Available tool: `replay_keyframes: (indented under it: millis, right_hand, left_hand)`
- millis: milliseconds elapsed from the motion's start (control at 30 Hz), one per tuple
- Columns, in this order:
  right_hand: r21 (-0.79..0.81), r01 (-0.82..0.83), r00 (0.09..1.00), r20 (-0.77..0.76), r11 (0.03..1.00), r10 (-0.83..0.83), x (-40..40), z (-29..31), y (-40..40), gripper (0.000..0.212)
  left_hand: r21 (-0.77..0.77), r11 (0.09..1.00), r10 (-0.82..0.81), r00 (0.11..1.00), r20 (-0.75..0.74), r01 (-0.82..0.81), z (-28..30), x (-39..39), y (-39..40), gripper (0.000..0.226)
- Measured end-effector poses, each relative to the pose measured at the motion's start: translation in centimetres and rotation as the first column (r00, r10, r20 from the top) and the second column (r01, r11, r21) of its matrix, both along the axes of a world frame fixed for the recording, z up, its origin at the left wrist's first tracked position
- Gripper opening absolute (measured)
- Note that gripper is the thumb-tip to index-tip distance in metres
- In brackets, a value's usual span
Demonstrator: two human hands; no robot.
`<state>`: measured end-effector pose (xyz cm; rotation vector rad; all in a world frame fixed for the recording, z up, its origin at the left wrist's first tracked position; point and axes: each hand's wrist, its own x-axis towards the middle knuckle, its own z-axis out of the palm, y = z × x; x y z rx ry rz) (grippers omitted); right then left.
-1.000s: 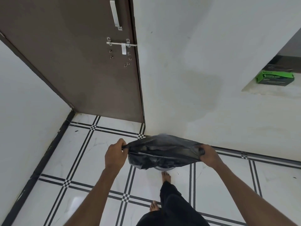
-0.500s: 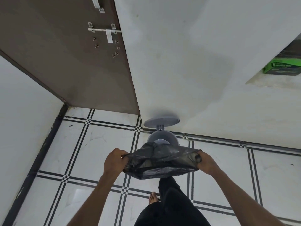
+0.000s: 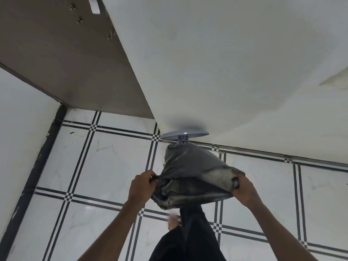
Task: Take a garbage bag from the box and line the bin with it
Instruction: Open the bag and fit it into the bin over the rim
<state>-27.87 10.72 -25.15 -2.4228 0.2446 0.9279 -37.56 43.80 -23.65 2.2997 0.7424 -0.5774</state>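
A black garbage bag (image 3: 190, 166) is stretched open between my hands, its mouth facing me. My left hand (image 3: 141, 187) grips the bag's left rim and my right hand (image 3: 243, 189) grips the right rim. The far end of the bag reaches down over the grey bin, whose body is hidden behind the bag. Only the bin's raised round lid (image 3: 184, 135) and its hinge show, leaning against the white wall. The box of bags is out of view.
A brown door (image 3: 66, 63) stands at the left, next to the white wall (image 3: 226, 63). The floor is white tile with black lines (image 3: 105, 162). My dark trouser leg and bare foot (image 3: 173, 223) are below the bag.
The view tilted down and closer. Both hands moved the open bag forward and down, and it now covers the bin opening that showed half a second ago. The green box left the view.
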Motion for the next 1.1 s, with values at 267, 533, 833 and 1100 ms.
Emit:
replay_keyframes:
  millis: [267,533,833,1100]
  right_hand:
    - [-0.009,0.015,0.99,-0.139,1.0,-0.016,0.6,-9.4,-2.3,0.06]
    - [-0.065,0.097,0.979,-0.171,0.993,-0.107,-1.7,-18.0,-3.7,0.07]
    - [-0.049,0.166,0.964,-0.202,0.985,-0.173,-4.2,-23.7,-1.4,0.076]
    - [-0.046,0.141,0.977,-0.153,0.989,-0.147,-1.8,-27.3,-0.3,0.08]
  left_hand:
    - [-0.027,1.0,0.01,0.989,-0.15,-0.014,-9.6,3.7,-2.5,0.021]
    - [-0.221,0.966,0.098,0.983,-0.157,-0.132,-20.5,6.8,-5.9,0.024]
    - [-0.292,0.954,-0.15,0.957,-0.248,0.074,-30.2,10.2,-7.5,0.037]
    - [-0.012,0.972,-0.236,0.965,-0.11,0.236,-32.6,11.5,-4.7,0.027]
